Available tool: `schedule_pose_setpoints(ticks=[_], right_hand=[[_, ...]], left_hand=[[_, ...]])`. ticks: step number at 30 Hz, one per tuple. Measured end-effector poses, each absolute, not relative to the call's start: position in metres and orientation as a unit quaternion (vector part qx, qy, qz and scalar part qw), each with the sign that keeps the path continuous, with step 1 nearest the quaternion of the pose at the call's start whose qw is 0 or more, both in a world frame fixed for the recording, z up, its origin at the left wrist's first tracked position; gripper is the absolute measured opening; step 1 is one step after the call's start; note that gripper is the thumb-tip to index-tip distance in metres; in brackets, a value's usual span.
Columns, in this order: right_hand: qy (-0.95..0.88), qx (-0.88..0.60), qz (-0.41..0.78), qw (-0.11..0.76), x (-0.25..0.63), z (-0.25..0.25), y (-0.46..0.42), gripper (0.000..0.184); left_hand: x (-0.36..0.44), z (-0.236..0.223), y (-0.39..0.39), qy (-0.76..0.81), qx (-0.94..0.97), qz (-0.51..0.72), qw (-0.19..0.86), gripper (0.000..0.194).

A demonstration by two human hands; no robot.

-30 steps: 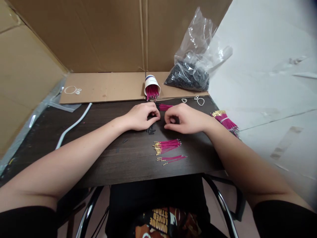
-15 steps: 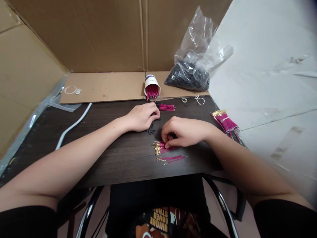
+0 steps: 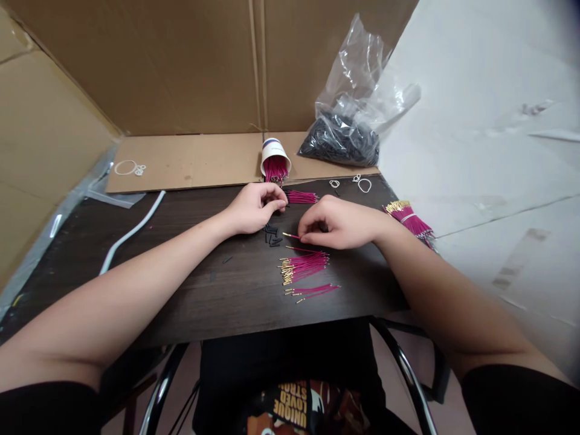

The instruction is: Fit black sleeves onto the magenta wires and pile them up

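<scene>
My right hand [image 3: 333, 223] pinches a magenta wire [image 3: 292, 235] whose gold end points left. Below it on the dark table lies a spread of magenta wires [image 3: 306, 266] with gold ends to the left, and a few more sit apart nearer the edge. My left hand [image 3: 258, 208] has thumb and fingertips closed together, with a small black tube [image 3: 287, 206] just showing at the tips. Several loose black tubes [image 3: 273, 237] lie under that hand. Beyond its fingers rests a bunch of magenta wires [image 3: 302, 197] with black sleeves on their left ends.
A paper cup [image 3: 275, 158] full of magenta wires lies tipped on a cardboard strip [image 3: 194, 160]. Behind stands a clear bag [image 3: 342, 139] of black pieces. A tied wire bundle [image 3: 410, 219] lies at the right edge. Rubber bands [image 3: 364, 184] and a pale tube [image 3: 131, 232] are about.
My right hand has lifted off the wire pile and moved up with one wire in its fingers. The left hand has shifted slightly up and left, fingers still pinched.
</scene>
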State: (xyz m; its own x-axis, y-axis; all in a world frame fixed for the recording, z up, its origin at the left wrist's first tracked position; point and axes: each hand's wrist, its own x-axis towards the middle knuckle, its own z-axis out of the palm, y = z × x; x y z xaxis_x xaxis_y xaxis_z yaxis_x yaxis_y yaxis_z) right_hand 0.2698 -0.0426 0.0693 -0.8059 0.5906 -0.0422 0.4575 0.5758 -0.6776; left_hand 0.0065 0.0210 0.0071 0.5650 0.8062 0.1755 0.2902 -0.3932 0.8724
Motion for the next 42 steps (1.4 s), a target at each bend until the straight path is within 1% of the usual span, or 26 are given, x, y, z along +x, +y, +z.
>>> schedule_pose_setpoints(ticks=[4, 6, 9, 13, 23, 28, 37, 42], right_hand=[[-0.858, -0.392, 0.293, 0.155, 0.272, 0.064, -0.037, 0.011], [-0.847, -0.430, 0.256, 0.178, 0.272, 0.062, -0.034, 0.012], [-0.842, -0.445, 0.230, 0.198, 0.273, 0.059, -0.030, 0.014], [-0.842, -0.440, 0.239, 0.202, 0.273, 0.056, -0.029, 0.013], [-0.846, -0.426, 0.250, 0.202, 0.271, 0.053, -0.029, 0.012], [-0.850, -0.419, 0.252, 0.196, 0.271, 0.053, -0.029, 0.012], [-0.854, -0.413, 0.240, 0.205, 0.270, 0.049, -0.028, 0.012], [-0.860, -0.405, 0.217, 0.223, 0.268, 0.044, -0.027, 0.011]], left_hand=[[0.007, 0.008, 0.023, 0.363, 0.755, 0.314, 0.448, 0.014], [0.007, 0.008, 0.023, 0.372, 0.745, 0.317, 0.454, 0.013], [0.008, 0.009, 0.024, 0.374, 0.743, 0.317, 0.455, 0.009], [0.008, 0.010, 0.022, 0.369, 0.746, 0.315, 0.457, 0.007], [0.007, 0.010, 0.022, 0.363, 0.752, 0.315, 0.450, 0.012], [0.008, 0.008, 0.022, 0.362, 0.750, 0.316, 0.455, 0.012], [0.007, 0.009, 0.021, 0.348, 0.763, 0.301, 0.454, 0.018], [0.007, 0.009, 0.021, 0.344, 0.762, 0.304, 0.456, 0.017]])
